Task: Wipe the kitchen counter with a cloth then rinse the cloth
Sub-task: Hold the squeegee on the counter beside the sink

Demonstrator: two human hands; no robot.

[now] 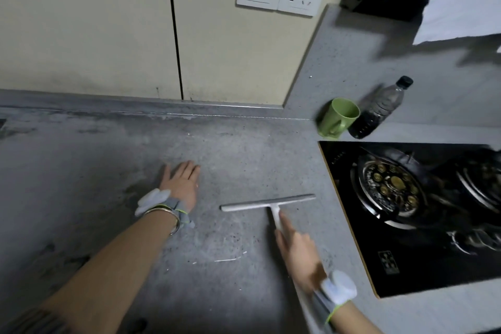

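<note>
1. Left hand (181,184) lies flat, fingers straight, on the grey surface (230,149).
2. Right hand (298,255) grips a white squeegee (268,203) — blade toward twelve o'clock.
3. No cloth is identifiable — the white shape (461,0) at one o'clock is perhaps fabric.

No text can be read; the pale marking on the black hob (390,266), near its front edge, is too blurred.
</note>
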